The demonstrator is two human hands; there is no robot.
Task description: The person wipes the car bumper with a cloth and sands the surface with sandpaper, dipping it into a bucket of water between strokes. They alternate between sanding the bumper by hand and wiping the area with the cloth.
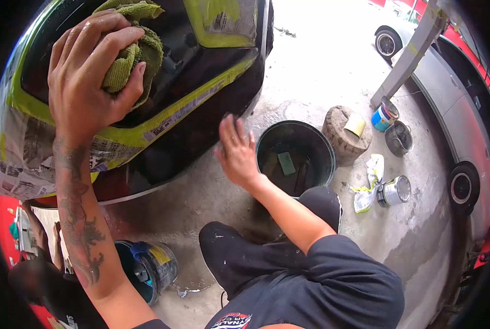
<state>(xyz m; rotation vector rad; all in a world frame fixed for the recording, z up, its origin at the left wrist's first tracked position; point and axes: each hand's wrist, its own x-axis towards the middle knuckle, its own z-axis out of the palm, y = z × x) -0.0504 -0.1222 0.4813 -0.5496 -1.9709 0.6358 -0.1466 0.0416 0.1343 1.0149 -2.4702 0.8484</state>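
Note:
My left hand (91, 71) is wrapped round a green cloth (138, 60) at the upper left, over the dark car panel (173, 104). Yellow-green tape (195, 98) and newspaper (31, 148) cover parts of the panel around it. Nothing shows in my right hand (238, 151), its fingers stretched out and somewhat blurred, between the car's lower edge and a black bucket (261, 181). A pale green block (285, 163) lies inside that bucket.
A stump (338, 142) carries a yellow piece (355, 125). Cans (385, 116) and a crumpled wrapper (365, 198) stand or lie on the right. Another bucket (165, 263) is lower left, near a person (42, 285). A grey car (448, 98) and post (409, 60) are right.

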